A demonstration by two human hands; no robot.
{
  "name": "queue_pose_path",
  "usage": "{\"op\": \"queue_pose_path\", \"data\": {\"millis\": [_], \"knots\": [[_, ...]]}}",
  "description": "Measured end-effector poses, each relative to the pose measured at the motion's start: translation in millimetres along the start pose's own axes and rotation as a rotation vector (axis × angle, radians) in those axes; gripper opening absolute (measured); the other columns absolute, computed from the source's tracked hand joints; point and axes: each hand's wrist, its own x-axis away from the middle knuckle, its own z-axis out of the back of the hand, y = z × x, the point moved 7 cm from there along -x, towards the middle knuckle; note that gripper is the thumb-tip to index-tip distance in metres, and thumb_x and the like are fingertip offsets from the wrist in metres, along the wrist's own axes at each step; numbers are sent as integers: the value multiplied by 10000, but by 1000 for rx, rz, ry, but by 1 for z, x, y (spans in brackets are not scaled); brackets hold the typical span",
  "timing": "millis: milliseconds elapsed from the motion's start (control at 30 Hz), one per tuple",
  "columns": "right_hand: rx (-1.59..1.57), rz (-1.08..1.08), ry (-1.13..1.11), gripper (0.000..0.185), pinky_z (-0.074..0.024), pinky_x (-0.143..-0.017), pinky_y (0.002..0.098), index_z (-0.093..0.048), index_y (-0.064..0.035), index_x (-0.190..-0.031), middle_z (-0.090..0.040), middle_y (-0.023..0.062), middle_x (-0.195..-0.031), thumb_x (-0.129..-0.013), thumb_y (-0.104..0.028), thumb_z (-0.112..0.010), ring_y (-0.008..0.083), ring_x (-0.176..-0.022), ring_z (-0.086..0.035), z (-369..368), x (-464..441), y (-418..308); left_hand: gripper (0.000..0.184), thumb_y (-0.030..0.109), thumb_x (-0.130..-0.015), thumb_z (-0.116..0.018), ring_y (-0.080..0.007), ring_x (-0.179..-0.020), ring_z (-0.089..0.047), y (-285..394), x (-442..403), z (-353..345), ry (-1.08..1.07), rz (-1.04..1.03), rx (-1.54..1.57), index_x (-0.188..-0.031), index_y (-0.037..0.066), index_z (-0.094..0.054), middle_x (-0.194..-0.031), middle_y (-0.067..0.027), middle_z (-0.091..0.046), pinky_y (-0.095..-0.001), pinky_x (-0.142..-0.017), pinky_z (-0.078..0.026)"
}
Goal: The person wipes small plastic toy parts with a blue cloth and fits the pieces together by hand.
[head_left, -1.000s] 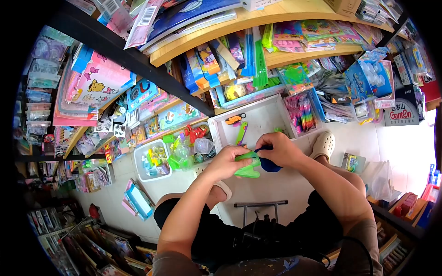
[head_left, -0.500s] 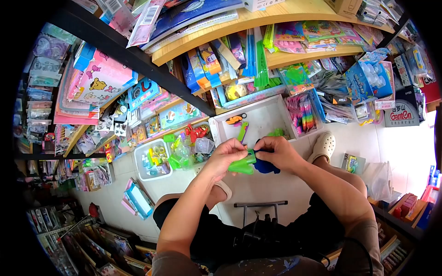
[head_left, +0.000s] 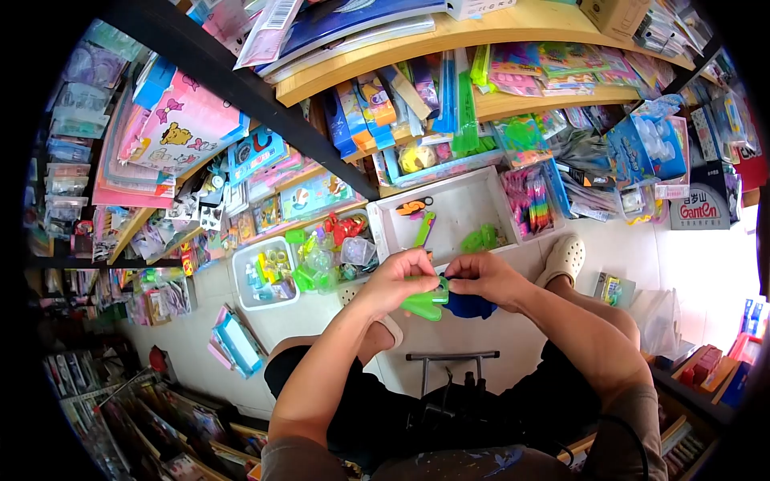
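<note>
My left hand is closed around a bright green plastic piece, whose flat end sticks out below the fingers. My right hand pinches a dark blue object; its kind is unclear because the fingers cover part of it. The two things meet, or nearly so, between my fingertips. Just beyond my hands lies a shallow white box. Inside it are orange-handled scissors, a long green item and a green plastic lump.
Left of my hands stand a white bin of small items and a pile of clear and green packets. Crowded wooden shelves rise in front. An open blue box rests on the floor. A metal stool bar is between my legs.
The green piece has tilted and dropped slightly, and the blue object is a little lower. Both hands stay close together. The camera view has shifted slightly.
</note>
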Motion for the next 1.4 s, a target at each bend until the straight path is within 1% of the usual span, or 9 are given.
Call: {"op": "queue_pose_path", "data": {"millis": [67,267,367,667,767,833,1167,1300,1400], "knots": [[42,-16,0,85,-444,-640,207,-602,-19,-849,-602,6,-779,-775,-30,-642,60,-707,-547,-1,2,3,100,65,-819,-629,-36,-718,-520,5,4,-2,-31,20,-49,-815,65,-529,-776,23,-562,-199,-641,-426],[140,44,21,87,-439,-616,209,-602,-13,-813,-599,9,-756,-748,-34,-656,66,-680,-545,-6,3,-6,87,65,-829,-621,-46,-762,-532,1,10,-5,-77,-31,-47,-873,50,-546,-814,18,-578,-207,-674,-435],[224,109,40,93,-438,-619,213,-596,-1,-815,-599,18,-759,-740,-25,-647,74,-691,-546,-7,1,-15,112,109,-851,-609,-38,-725,-532,3,6,-5,-42,-230,-92,-930,73,-539,-817,31,-576,-220,-469,-446],[278,209,70,145,-449,-685,234,-548,-3,-906,-584,38,-821,-774,-4,-608,84,-761,-548,-2,6,-47,279,140,-878,-575,-67,-730,-573,8,5,4,104,-138,-153,-1146,65,-549,-946,-5,-596,-222,-529,-476],[267,264,128,178,-452,-690,233,-511,-21,-929,-579,35,-824,-780,-4,-608,84,-764,-552,6,1,-44,250,81,-880,-547,-107,-975,-531,19,7,-7,64,-164,-122,-1121,16,-547,-992,-31,-591,-253,-848,-423],[256,257,160,180,-451,-681,238,-507,-21,-902,-574,40,-806,-764,0,-620,90,-755,-550,10,0,-45,221,68,-887,-527,-106,-992,-516,19,7,-13,51,-163,-6,-1101,19,-545,-1012,-28,-577,-251,-859,-412],[273,123,45,230,-439,-717,233,-516,-29,-1016,-582,27,-862,-797,-48,-585,77,-808,-537,11,-5,-40,163,100,-908,-510,-53,-761,-529,21,-6,-3,96,-314,-58,-1058,54,-554,-918,-1,-586,-192,-610,-452],[251,185,58,217,-443,-696,258,-578,-16,-981,-597,38,-839,-789,-113,-609,113,-764,-543,14,-8,-39,155,141,-924,-479,-62,-637,-546,23,-6,4,167,-208,97,-1038,76,-561,-843,12,-568,-206,-418,-428],[302,144,15,240,-453,-684,279,-579,-1,-989,-611,62,-851,-797,-143,-608,126,-758,-558,11,-7,-40,166,147,-928,-471,-68,-649,-555,25,-4,5,176,-125,194,-1051,76,-558,-846,5,-568,-205,-432,-430]]}}
